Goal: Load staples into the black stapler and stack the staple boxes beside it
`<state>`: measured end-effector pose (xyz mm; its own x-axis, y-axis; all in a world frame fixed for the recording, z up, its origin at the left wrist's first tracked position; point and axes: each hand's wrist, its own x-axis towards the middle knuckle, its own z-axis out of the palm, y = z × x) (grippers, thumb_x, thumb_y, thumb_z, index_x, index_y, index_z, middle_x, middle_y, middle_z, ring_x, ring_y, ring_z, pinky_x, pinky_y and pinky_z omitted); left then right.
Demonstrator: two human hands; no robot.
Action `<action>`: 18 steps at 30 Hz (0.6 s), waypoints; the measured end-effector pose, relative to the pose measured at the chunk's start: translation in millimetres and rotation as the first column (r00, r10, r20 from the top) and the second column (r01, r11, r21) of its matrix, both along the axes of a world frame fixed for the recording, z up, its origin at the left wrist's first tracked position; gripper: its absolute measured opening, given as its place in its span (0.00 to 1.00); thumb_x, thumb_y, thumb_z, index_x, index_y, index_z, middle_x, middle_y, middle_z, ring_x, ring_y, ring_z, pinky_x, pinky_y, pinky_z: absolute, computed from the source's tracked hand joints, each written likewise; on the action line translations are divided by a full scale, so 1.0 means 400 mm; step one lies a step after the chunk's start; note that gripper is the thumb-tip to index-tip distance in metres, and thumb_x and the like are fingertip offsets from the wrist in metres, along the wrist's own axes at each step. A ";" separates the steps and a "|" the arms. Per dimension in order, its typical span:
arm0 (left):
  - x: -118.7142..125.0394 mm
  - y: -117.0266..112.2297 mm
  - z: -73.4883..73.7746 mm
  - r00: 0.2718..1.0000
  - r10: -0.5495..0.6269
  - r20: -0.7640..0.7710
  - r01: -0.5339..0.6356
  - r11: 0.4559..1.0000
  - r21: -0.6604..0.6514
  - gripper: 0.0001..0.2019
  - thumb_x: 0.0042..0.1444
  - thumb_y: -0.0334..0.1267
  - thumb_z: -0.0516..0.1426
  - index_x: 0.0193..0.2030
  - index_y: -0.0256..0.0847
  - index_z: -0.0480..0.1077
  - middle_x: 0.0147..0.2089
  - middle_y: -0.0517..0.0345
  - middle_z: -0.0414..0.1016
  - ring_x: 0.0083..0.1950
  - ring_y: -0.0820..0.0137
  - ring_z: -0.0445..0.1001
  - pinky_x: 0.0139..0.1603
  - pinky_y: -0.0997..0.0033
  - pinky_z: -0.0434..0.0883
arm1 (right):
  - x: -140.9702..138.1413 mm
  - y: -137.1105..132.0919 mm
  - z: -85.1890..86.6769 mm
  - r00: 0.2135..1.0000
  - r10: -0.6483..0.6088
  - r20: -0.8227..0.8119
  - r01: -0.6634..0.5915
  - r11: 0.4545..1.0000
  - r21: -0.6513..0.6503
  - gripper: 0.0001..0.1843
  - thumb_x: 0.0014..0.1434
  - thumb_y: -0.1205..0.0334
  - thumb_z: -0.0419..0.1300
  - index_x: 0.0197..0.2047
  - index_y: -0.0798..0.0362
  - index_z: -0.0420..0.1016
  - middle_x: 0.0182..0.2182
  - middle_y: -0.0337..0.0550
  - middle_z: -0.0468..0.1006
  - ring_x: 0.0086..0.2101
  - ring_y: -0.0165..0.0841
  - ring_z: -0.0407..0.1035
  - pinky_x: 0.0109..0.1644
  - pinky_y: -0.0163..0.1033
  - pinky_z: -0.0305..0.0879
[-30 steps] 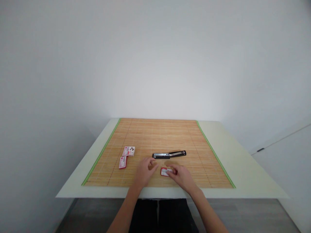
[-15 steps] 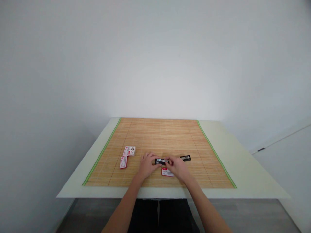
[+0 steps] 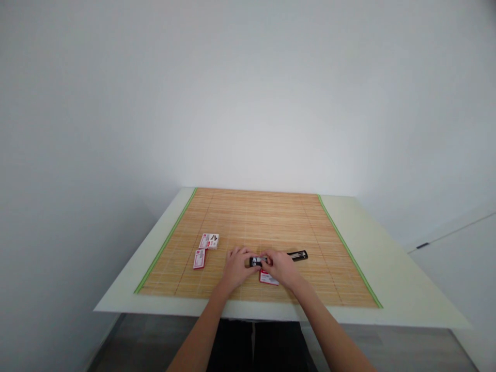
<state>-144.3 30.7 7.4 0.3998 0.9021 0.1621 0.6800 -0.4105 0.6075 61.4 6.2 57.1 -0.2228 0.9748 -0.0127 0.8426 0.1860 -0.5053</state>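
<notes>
A black and silver stapler (image 3: 296, 255) lies across the middle of a bamboo mat (image 3: 256, 217). My left hand (image 3: 237, 267) has its fingers curled round the stapler's left end. My right hand (image 3: 282, 267) pinches the stapler's silver middle from the near side. A small red and white staple box (image 3: 267, 279) lies on the mat just under my right hand, partly hidden by it.
Two more red and white staple boxes (image 3: 209, 241) (image 3: 199, 259) lie on the mat to the left of my hands. The mat has green side edges and covers a pale table (image 3: 387, 268). White walls stand behind and to the left.
My right hand left the staple box on the mat, and both hands moved up onto the stapler and closed on it. The stapler has shifted slightly to the right.
</notes>
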 end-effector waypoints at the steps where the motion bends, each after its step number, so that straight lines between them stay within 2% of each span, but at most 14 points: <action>1: 0.000 -0.001 0.001 1.000 0.001 0.001 -0.001 1.000 0.002 0.18 0.56 0.55 0.67 0.53 0.60 0.79 0.54 0.58 0.77 0.57 0.57 0.67 0.58 0.57 0.59 | 0.004 -0.001 0.002 1.000 0.000 0.007 0.000 1.000 0.003 0.14 0.65 0.57 0.62 0.52 0.45 0.82 0.30 0.39 0.82 0.32 0.33 0.74 0.36 0.34 0.59; 4: 0.000 -0.001 0.001 1.000 0.002 0.009 -0.002 1.000 0.007 0.18 0.56 0.55 0.67 0.53 0.60 0.78 0.53 0.59 0.77 0.57 0.57 0.67 0.57 0.57 0.59 | 0.026 -0.009 0.006 0.998 -0.061 0.028 0.060 0.998 0.031 0.15 0.65 0.55 0.62 0.54 0.45 0.80 0.30 0.39 0.82 0.33 0.34 0.75 0.36 0.34 0.58; 6: 0.000 -0.001 -0.001 1.000 0.003 0.012 -0.003 1.000 0.010 0.18 0.56 0.54 0.67 0.53 0.59 0.79 0.53 0.59 0.77 0.57 0.57 0.67 0.57 0.57 0.59 | 0.039 -0.018 0.006 0.992 -0.117 0.045 0.115 0.992 0.041 0.13 0.67 0.54 0.60 0.50 0.47 0.81 0.30 0.40 0.82 0.32 0.34 0.74 0.35 0.34 0.58; 9: 0.001 -0.001 -0.002 1.000 0.008 0.015 -0.008 1.000 0.015 0.18 0.56 0.54 0.67 0.53 0.58 0.79 0.54 0.58 0.77 0.57 0.57 0.66 0.57 0.57 0.58 | 0.034 -0.035 0.001 0.991 -0.121 0.064 0.120 0.993 0.020 0.14 0.70 0.54 0.56 0.45 0.49 0.82 0.33 0.45 0.83 0.35 0.36 0.76 0.37 0.35 0.59; 12: 0.001 -0.002 -0.001 1.000 0.009 0.020 -0.009 1.000 0.014 0.17 0.57 0.54 0.67 0.52 0.58 0.79 0.53 0.58 0.77 0.57 0.57 0.67 0.57 0.57 0.58 | 0.004 -0.052 -0.007 0.995 -0.087 0.049 0.087 0.996 0.006 0.15 0.70 0.55 0.56 0.49 0.48 0.82 0.36 0.46 0.84 0.37 0.37 0.76 0.39 0.36 0.61; 15: 0.001 -0.002 0.000 1.000 0.006 0.020 -0.006 1.000 0.005 0.17 0.57 0.54 0.67 0.52 0.58 0.79 0.53 0.58 0.77 0.57 0.57 0.67 0.58 0.57 0.58 | -0.004 -0.067 -0.012 0.997 -0.078 -0.013 0.078 0.997 0.002 0.17 0.69 0.53 0.56 0.54 0.46 0.80 0.34 0.43 0.83 0.35 0.37 0.76 0.37 0.36 0.59; 18: 0.000 -0.001 0.000 1.000 0.002 0.024 -0.002 1.000 0.003 0.17 0.57 0.54 0.66 0.52 0.58 0.79 0.53 0.58 0.77 0.57 0.57 0.67 0.58 0.57 0.58 | 0.048 -0.085 -0.008 0.973 -0.186 -0.138 0.192 0.981 0.027 0.20 0.68 0.49 0.56 0.56 0.47 0.79 0.27 0.39 0.79 0.29 0.36 0.72 0.32 0.36 0.56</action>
<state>-144.3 30.1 7.3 0.3944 0.9023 0.1744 0.6661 -0.4114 0.6222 80.7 -27.8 54.1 -0.0315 0.9985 0.0449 0.7896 0.0524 -0.6114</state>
